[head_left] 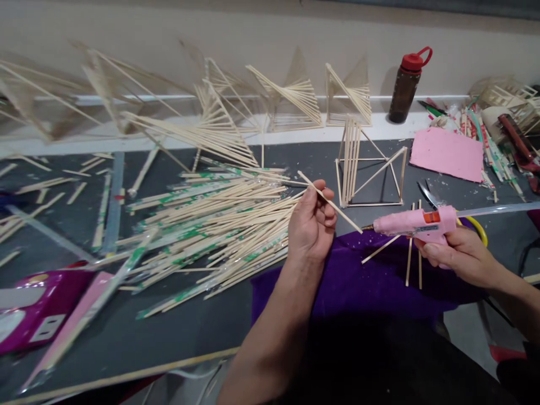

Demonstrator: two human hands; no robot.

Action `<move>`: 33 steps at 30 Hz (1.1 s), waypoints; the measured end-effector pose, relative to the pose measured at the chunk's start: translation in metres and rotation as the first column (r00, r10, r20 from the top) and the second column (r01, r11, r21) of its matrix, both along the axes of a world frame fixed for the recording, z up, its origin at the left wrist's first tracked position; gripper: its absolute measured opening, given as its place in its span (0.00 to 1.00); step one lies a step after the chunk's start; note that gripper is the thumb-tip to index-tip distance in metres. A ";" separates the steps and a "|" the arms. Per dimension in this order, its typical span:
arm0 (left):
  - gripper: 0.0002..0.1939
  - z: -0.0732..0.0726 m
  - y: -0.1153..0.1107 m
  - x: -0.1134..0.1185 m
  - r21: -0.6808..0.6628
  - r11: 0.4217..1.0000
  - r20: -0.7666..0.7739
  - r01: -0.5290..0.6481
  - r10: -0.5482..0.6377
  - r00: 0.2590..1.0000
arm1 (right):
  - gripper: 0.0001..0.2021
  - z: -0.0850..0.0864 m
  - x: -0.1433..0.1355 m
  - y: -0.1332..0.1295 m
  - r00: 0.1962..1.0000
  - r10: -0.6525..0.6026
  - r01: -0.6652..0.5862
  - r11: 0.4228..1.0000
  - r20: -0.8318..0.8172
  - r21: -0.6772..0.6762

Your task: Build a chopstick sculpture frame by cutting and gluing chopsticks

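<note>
Between the thumb and fingers of my left hand (313, 222) is a single wooden chopstick (343, 216), slanting down to the right. My right hand (468, 253) grips a pink hot glue gun (415, 222), its nozzle pointing left. The nozzle tip is at or very near the chopstick's lower end; I cannot tell whether they touch. Behind them stands a frame of glued chopsticks (371, 203), with several sticks set side by side on its left. Below the glue gun, a few loose chopsticks (408, 261) lie on a purple cloth (358, 287).
A heap of chopsticks (228, 219), some in wrappers, spreads left of my hand. Finished stick structures (295, 104) line the wall. A red-lidded bottle (404, 90), pink sheet (446, 154) and scissors (428, 194) are at right. A magenta case (46, 304) sits at left.
</note>
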State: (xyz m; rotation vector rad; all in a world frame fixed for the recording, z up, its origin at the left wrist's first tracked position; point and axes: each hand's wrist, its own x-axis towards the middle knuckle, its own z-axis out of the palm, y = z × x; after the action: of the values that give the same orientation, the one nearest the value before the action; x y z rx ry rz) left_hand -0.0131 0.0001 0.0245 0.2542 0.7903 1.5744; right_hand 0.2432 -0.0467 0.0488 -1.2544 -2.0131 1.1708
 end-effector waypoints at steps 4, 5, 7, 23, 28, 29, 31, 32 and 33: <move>0.12 0.001 0.000 0.000 -0.009 1.000 0.009 0.001 -0.001 1.000 | 0.24 0.000 0.000 0.001 1.000 0.001 -0.001 1.000 0.003 0.008; 0.13 0.001 0.000 0.000 -0.012 1.000 0.014 -0.001 0.001 1.000 | 0.23 0.001 0.000 0.001 1.000 0.002 -0.002 1.000 0.002 0.005; 0.14 0.002 0.000 0.000 -0.015 1.000 0.018 -0.003 0.004 1.000 | 0.23 0.004 0.001 0.000 1.000 0.003 -0.003 1.000 -0.001 -0.009; 0.13 0.002 0.002 0.001 -0.021 1.000 0.008 -0.002 0.002 1.000 | 0.23 0.008 0.002 -0.001 0.999 0.038 -0.038 0.999 0.016 -0.004; 0.11 0.003 0.001 0.001 -0.019 1.000 -0.011 -0.005 0.005 1.000 | 0.20 0.009 -0.001 0.000 0.997 0.071 -0.076 0.987 0.035 0.145; 0.11 0.002 0.001 0.001 -0.016 1.000 -0.021 -0.006 0.005 1.000 | 0.19 0.009 -0.002 0.000 0.996 0.079 -0.086 0.979 0.044 0.184; 0.10 0.002 0.001 0.001 -0.009 1.000 -0.036 -0.009 0.008 0.999 | 0.19 0.009 -0.001 -0.001 0.993 0.091 -0.108 0.964 0.081 0.242; 0.10 0.001 0.001 0.001 -0.007 1.000 -0.041 -0.010 0.010 0.999 | 0.19 0.009 -0.001 -0.001 0.991 0.092 -0.116 0.958 0.100 0.264; 0.10 0.001 0.001 0.001 -0.007 1.000 -0.047 -0.013 0.013 0.999 | 0.20 0.009 0.000 -0.001 0.989 0.092 -0.121 0.952 0.115 0.283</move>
State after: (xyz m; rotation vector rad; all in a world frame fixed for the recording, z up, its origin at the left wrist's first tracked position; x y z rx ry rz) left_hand -0.0122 0.0008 0.0255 0.2825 0.8353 1.5822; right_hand 0.2432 -0.0478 0.0578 -1.0877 -2.2542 0.8329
